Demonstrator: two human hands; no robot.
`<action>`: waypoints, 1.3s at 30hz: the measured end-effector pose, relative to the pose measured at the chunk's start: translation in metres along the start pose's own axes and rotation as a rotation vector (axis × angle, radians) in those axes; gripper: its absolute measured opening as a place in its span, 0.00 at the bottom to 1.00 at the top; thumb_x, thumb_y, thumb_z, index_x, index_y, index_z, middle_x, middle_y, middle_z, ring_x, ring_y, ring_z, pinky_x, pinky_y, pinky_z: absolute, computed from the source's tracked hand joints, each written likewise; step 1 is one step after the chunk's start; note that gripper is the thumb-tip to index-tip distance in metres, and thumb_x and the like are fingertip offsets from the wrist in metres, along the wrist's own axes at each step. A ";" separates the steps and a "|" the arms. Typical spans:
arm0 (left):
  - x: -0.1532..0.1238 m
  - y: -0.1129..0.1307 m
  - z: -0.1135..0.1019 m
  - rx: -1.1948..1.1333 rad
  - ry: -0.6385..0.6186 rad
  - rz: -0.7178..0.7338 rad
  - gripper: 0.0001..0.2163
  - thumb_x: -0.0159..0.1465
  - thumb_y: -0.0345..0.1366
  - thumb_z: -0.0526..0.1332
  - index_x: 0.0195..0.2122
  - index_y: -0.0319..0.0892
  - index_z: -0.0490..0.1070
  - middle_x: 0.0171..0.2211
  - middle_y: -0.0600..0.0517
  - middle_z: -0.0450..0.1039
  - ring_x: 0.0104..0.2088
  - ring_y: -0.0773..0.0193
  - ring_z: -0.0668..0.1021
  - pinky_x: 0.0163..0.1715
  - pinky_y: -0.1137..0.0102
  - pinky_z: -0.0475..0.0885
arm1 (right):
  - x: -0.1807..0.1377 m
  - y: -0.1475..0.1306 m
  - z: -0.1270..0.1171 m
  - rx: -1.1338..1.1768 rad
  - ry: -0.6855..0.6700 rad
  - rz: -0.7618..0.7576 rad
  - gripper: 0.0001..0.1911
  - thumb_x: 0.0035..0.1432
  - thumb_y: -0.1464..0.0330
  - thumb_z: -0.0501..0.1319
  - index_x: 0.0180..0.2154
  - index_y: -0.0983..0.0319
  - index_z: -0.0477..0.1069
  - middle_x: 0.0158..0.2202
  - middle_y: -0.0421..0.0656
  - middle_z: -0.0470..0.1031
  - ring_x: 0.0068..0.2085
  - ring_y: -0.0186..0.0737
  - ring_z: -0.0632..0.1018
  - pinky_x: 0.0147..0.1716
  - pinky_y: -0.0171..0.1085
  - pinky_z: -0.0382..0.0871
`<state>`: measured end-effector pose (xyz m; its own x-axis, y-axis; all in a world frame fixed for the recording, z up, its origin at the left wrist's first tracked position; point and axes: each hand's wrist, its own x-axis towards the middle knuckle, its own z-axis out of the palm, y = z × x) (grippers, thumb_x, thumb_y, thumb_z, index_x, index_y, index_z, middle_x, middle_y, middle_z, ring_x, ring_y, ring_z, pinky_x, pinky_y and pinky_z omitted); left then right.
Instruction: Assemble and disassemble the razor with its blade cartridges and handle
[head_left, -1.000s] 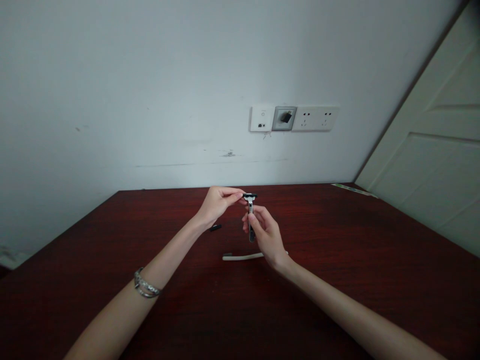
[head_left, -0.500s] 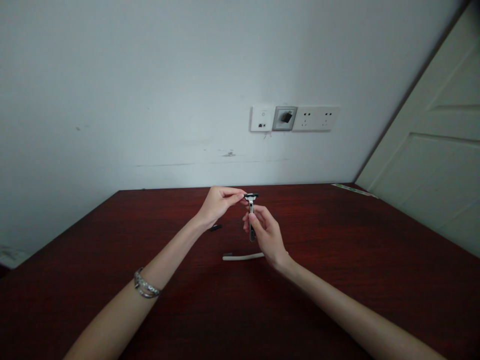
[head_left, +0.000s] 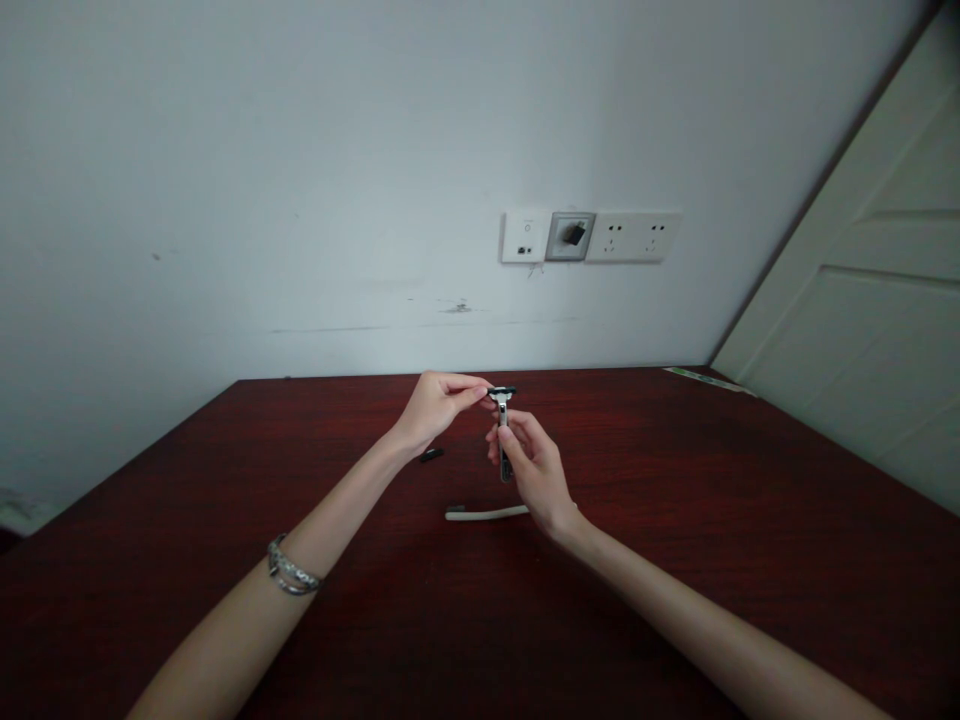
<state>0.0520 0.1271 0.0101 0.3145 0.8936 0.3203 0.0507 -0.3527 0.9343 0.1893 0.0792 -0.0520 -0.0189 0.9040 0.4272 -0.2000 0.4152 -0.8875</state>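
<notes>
Silver-and-black razor (head_left: 502, 410): held upright over the middle of the dark red table (head_left: 675, 520), clear of the wood, between our two hands.
Long axis: near vertical, with the black head (head_left: 501, 392) on top, lying crosswise, and the handle end pointing down.
Right hand (head_left: 534, 470): fingers closed round the handle from the right.
Left hand (head_left: 435, 405): fingertips pinched together on the head's left end.
Change: next to none over the last second. Razor and both grips sit as they did, so we judge the work at the head no further along.
On the table: a small black piece (head_left: 430, 455) just left of the razor, and a pale strip (head_left: 486, 513) lying nearer us.
Beyond: a bracelet (head_left: 291, 572) on our left forearm, wall sockets (head_left: 589, 236) on the far wall, a door (head_left: 862, 340) at right.
</notes>
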 end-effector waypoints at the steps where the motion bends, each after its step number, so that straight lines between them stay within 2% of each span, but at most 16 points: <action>1: 0.000 0.000 0.000 0.005 -0.004 0.007 0.08 0.56 0.34 0.63 0.32 0.35 0.78 0.30 0.46 0.78 0.33 0.62 0.78 0.39 0.68 0.71 | 0.000 0.000 0.000 0.000 0.001 -0.002 0.11 0.58 0.63 0.56 0.42 0.61 0.66 0.29 0.40 0.69 0.27 0.32 0.69 0.28 0.34 0.64; 30: 0.002 0.005 -0.008 0.268 -0.099 0.161 0.07 0.58 0.32 0.60 0.31 0.37 0.77 0.32 0.48 0.78 0.33 0.63 0.78 0.37 0.71 0.71 | -0.001 -0.003 -0.001 -0.014 -0.019 0.022 0.11 0.57 0.62 0.57 0.40 0.61 0.67 0.28 0.39 0.69 0.25 0.31 0.67 0.23 0.32 0.63; 34: 0.003 0.004 -0.010 0.260 -0.126 0.152 0.08 0.58 0.33 0.59 0.32 0.37 0.77 0.31 0.48 0.78 0.34 0.63 0.77 0.39 0.69 0.71 | 0.000 -0.003 -0.002 0.007 -0.022 0.036 0.12 0.56 0.61 0.58 0.40 0.61 0.68 0.28 0.39 0.69 0.25 0.31 0.68 0.24 0.33 0.63; 39: 0.004 -0.001 -0.010 0.206 -0.094 0.123 0.08 0.57 0.34 0.60 0.33 0.37 0.77 0.33 0.47 0.78 0.35 0.63 0.78 0.40 0.69 0.71 | 0.001 -0.002 -0.003 0.023 -0.017 0.051 0.13 0.55 0.60 0.59 0.41 0.60 0.68 0.29 0.40 0.71 0.27 0.32 0.70 0.27 0.34 0.65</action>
<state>0.0434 0.1338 0.0119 0.4168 0.8138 0.4050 0.1951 -0.5152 0.8346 0.1926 0.0799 -0.0504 -0.0461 0.9220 0.3845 -0.2213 0.3659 -0.9039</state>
